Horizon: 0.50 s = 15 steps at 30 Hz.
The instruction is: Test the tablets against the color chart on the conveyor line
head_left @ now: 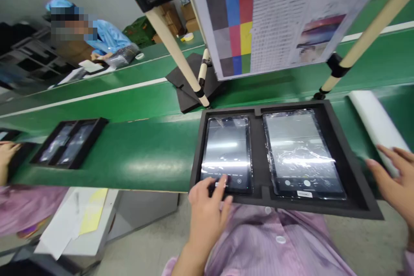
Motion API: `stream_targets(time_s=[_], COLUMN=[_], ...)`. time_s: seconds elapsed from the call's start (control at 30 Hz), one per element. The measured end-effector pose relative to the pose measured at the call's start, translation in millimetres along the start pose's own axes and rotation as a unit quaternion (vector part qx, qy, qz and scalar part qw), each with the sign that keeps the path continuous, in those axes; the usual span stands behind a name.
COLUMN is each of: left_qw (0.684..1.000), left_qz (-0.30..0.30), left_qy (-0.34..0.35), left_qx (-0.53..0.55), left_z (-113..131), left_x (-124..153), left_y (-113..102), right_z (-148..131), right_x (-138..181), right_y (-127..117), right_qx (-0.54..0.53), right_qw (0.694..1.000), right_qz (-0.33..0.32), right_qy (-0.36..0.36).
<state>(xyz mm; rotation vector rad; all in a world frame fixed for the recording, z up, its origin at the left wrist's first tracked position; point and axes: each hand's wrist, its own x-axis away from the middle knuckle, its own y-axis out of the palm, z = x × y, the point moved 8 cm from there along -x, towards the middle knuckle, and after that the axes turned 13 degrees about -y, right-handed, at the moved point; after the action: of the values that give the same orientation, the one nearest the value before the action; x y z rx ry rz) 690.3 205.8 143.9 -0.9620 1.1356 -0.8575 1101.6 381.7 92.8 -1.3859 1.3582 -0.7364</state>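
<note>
Two tablets lie face up in a black foam tray [258,155] right in front of me. The left tablet [226,146] has a lit screen with a row of small controls along its bottom. My left hand [208,202] rests its fingertips on that lower part of the screen, fingers spread. The right tablet [300,151], under wrinkled clear film, shows a camera-like screen and bears a small white label at its lower edge. At the far right my right hand [396,177] is held with fingers apart, close to a long white block [378,125]; whether it touches the block I cannot tell.
A printed colour chart [239,21] hangs from a pole frame [174,51] beyond the tray. Dark foam pieces [190,86] lie behind. Another tray [69,142] sits left on the green bench [148,151], near a co-worker's hand [6,155]. A person in blue [110,36] works across.
</note>
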Motion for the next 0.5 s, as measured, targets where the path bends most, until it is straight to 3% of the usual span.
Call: stream_targets(time_s=[0.1,0.2,0.3,0.5], left_qw=[0.993,0.98,0.963,0.934], left_qz=[0.004,-0.051,-0.105,-0.059], left_qy=[-0.116,-0.191,-0.241,-0.337], left_qx=[-0.028,0.022,0.056,0.105], left_z=[-35.3,-54.5,-55.7,-56.4], left_x=[7.5,16.8,18.8,3.3], left_y=[2.7,17.8,31.9,18.0], right_z=[-43.2,-75.2,-80.6,-78.6], right_x=[10.7,14.2,16.9,21.3], right_y=[6.8,11.4,13.4,17.4], right_qx=[-0.173,-0.231,-0.223,-0.215], right_qw=[0.983,0.966,0.966,0.964], right_qz=[-0.063,-0.115,-0.131,-0.155], right_qy=[0.024,-0.009,-0.009,0.029])
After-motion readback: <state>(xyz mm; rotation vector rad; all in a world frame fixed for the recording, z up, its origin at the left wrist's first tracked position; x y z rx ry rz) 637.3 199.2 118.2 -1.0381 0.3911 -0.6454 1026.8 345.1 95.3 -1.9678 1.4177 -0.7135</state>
